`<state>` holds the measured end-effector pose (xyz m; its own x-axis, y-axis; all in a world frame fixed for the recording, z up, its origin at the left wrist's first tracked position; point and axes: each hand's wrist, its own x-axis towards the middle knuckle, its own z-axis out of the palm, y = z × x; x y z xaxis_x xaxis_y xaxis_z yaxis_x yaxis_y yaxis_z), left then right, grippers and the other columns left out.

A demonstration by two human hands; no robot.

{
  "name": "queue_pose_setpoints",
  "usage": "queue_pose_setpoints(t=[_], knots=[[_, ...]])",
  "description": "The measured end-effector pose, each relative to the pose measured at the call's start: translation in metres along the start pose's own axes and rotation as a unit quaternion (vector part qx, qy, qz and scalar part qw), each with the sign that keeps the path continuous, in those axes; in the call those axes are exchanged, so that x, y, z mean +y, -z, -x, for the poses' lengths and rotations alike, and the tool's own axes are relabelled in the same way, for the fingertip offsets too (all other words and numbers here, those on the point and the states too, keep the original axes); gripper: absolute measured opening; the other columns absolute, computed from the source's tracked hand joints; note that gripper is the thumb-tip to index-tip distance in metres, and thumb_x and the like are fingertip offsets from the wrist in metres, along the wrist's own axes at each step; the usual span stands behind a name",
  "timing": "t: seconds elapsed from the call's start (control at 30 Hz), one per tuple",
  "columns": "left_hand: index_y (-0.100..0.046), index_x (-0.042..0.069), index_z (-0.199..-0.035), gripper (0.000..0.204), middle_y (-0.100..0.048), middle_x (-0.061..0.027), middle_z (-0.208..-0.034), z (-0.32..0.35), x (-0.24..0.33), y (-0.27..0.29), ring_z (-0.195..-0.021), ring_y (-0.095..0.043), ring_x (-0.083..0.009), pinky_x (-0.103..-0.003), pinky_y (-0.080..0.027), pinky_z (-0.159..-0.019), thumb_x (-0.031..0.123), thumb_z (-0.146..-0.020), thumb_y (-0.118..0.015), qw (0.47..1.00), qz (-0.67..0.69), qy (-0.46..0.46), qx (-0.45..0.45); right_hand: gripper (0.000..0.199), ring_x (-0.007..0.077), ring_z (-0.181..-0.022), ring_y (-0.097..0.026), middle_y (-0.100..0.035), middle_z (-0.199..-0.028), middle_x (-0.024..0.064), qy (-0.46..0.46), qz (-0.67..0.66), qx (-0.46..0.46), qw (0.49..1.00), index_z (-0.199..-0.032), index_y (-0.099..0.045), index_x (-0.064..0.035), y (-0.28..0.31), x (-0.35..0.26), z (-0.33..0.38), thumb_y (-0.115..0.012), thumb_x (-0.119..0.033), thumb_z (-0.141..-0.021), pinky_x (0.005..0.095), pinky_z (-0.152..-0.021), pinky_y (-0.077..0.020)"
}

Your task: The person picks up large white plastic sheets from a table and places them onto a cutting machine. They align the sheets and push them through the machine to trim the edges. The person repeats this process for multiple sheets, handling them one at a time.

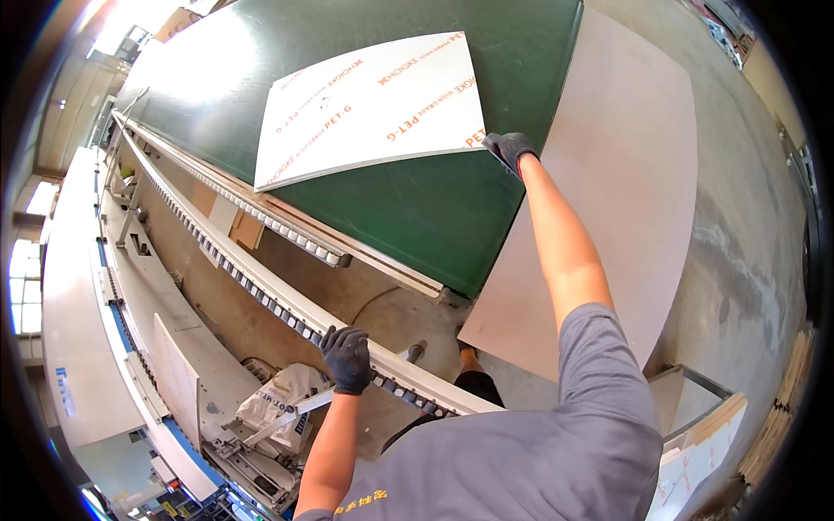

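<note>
A white panel (365, 108) with orange print lies flat on a green-topped table (417, 221); its near edge shows a thin stack or thick sheet. At the panel's near right corner is my right hand (511, 152), in a dark glove, arm stretched out, fingers closed at the corner. How far they reach under it is hidden. My left hand (347, 359), gloved too, is curled over a long pale rail (261, 273) lined with small rollers, close to my body.
A large pinkish-brown board (608, 165) leans along the table's right side. A second roller strip (291, 233) runs along the table's left edge. Left of the rail are a white printed sack (282, 399), an upright board (176, 378) and a long machine bed (91, 304). Boards (699, 443) stand at lower right.
</note>
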<state>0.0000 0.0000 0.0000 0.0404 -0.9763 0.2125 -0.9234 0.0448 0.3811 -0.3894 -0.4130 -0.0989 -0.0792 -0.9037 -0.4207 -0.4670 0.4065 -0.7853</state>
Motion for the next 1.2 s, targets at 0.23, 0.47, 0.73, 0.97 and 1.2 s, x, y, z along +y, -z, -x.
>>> queue_pose_setpoints(t=[0.23, 0.47, 0.73, 0.97, 1.2], knots=[[-0.069, 0.011, -0.081, 0.009, -0.069, -0.0069, -0.087, -0.013, 0.004, -0.008, -0.093, -0.063, -0.0278, -0.047, -0.040, -0.101, 0.011, -0.077, -0.061, 1.000, 0.017, -0.026, -0.003, 0.058, 0.0263, -0.065, -0.058, -0.063, -0.070, 0.0200, 0.032, 0.065, 0.033, 0.997, -0.080, -0.068, 0.0051, 0.061, 0.048, -0.031, -0.060, -0.052, -0.081, 0.0430, -0.068, -0.0463], [-0.069, 0.012, -0.080, 0.008, -0.070, -0.0055, -0.086, -0.016, 0.003, 0.000, -0.091, -0.065, -0.0255, -0.045, -0.040, -0.100, 0.013, -0.078, -0.061, 1.000, -0.020, -0.020, -0.005, 0.050, 0.0198, -0.042, -0.046, -0.053, -0.054, 0.0088, -0.084, 0.005, -0.050, 0.995, -0.073, -0.068, -0.0027, 0.101, 0.062, 0.001, -0.062, -0.050, -0.085, 0.0392, -0.041, -0.0396], [-0.069, 0.015, -0.081, 0.009, -0.068, -0.0015, -0.088, -0.015, -0.005, -0.004, -0.092, -0.064, -0.0225, -0.043, -0.040, -0.101, 0.016, -0.076, -0.062, 0.996, -0.060, -0.063, -0.026, 0.051, 0.0197, -0.033, -0.044, -0.044, -0.044, 0.0095, 0.023, 0.185, -0.095, 0.978, -0.069, -0.057, -0.0051, 0.161, 0.116, 0.045, -0.053, -0.050, -0.092, 0.0365, -0.038, -0.0386], [-0.068, 0.015, -0.077, 0.005, -0.068, -0.0014, -0.084, -0.002, 0.003, 0.010, -0.091, -0.065, -0.0210, -0.042, -0.046, -0.095, 0.013, -0.076, -0.064, 0.999, -0.013, -0.038, 0.004, 0.039, 0.0181, -0.031, -0.037, -0.041, -0.044, 0.0047, -0.060, -0.095, 0.036, 0.993, -0.067, -0.052, -0.0099, 0.116, 0.210, 0.168, -0.064, -0.040, -0.089, 0.0363, -0.033, -0.0272], [-0.070, 0.011, -0.093, 0.020, -0.066, -0.0111, -0.101, -0.002, 0.020, -0.004, -0.090, -0.063, -0.0287, -0.038, -0.044, -0.092, 0.025, -0.080, -0.065, 0.998, -0.063, -0.009, 0.003, 0.029, 0.0176, -0.043, -0.052, -0.062, -0.066, 0.0096, -0.018, -0.032, 0.047, 0.998, -0.092, -0.068, -0.0010, -0.007, 0.303, 0.312, -0.067, -0.030, -0.088, 0.0334, -0.041, -0.0420]])
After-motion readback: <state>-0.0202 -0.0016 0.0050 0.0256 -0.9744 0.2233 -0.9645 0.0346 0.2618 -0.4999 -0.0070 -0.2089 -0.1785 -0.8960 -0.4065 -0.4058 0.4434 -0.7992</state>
